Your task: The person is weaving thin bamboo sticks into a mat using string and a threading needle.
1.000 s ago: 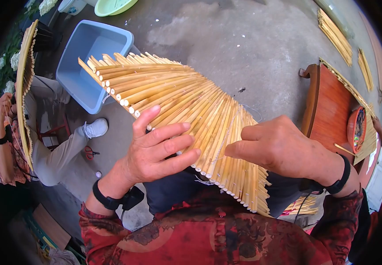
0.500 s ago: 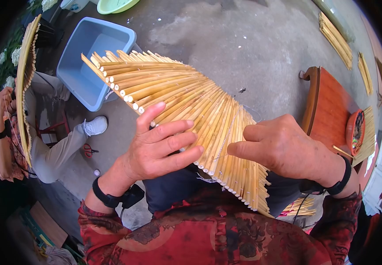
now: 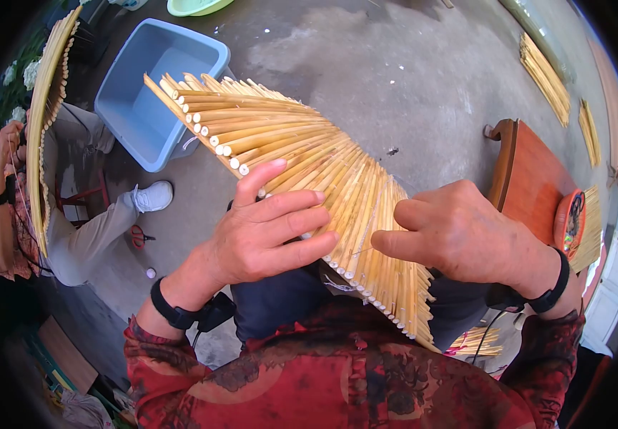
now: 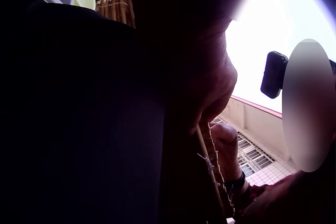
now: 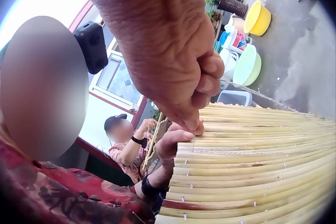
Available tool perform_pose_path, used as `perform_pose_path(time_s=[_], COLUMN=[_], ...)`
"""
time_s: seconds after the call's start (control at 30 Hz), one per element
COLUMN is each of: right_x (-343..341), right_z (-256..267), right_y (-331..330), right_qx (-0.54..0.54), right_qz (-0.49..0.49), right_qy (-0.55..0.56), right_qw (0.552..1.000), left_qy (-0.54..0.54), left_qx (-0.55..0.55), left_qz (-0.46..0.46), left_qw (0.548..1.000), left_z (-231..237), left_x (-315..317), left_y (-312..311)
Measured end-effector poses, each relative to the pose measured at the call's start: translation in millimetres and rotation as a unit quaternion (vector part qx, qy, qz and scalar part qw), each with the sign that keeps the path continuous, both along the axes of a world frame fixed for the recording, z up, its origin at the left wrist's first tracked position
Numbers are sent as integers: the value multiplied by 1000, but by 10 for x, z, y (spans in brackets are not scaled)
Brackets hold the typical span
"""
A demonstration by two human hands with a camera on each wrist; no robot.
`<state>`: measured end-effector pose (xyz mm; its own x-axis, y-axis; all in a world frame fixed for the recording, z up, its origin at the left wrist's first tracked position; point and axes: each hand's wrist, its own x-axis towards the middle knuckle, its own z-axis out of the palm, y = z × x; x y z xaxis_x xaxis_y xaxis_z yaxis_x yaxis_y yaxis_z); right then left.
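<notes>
A mat of pale reed stalks (image 3: pixel 302 139), stitched in rows with white thread, lies fanned and twisted across the person's lap. My left hand (image 3: pixel 269 232) holds its near edge, fingers spread over the stalk ends and the thumb hidden beneath. Just to the right, my right hand (image 3: pixel 459 232) pinches a thin needle (image 5: pixel 194 141) between thumb and forefinger, close over the stalks beside the left fingertips. White thread (image 5: pixel 262 90) runs from the right hand over the mat in the right wrist view. The left wrist view is mostly dark.
A blue tub (image 3: pixel 119 107) stands beyond the mat's left end. At left another person (image 3: pixel 8 207) holds a similar mat; red-handled scissors (image 3: pixel 138 237) lie on the floor nearby. To the right are a wooden table (image 3: pixel 537 171), a red bowl (image 3: pixel 570 223) and reed bundles (image 3: pixel 545 79).
The head view has shifted slightly, and the mat and left hand appear a little further right. The right hand keeps its pinch near the same stitch row, and the needle now shows at its fingertips.
</notes>
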<state>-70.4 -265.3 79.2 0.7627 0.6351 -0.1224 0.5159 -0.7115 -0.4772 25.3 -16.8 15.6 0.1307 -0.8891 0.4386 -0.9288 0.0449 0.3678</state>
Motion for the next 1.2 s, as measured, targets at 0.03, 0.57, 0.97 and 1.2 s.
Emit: perform_pose_path(time_s=[0.03, 0.57, 0.97, 1.2], right_x=[30, -154, -311, -268], right_z=[27, 271, 240, 212], right_y=[16, -285, -349, -306], right_qx=[-16, -72, -57, -47], right_qz=[20, -115, -176, -153], right_qy=[-13, -14, 5, -11], right_qw=[1000, 991, 983, 987], left_qy=[4, 54, 75, 73], left_qx=[3, -59, -29, -57], left_qz=[-7, -208, -223, -214], left_qw=[1000, 975, 971, 972], left_z=[5, 113, 96, 65], left_x=[0, 402, 394, 377], left_y=[-4, -777, -980, -956])
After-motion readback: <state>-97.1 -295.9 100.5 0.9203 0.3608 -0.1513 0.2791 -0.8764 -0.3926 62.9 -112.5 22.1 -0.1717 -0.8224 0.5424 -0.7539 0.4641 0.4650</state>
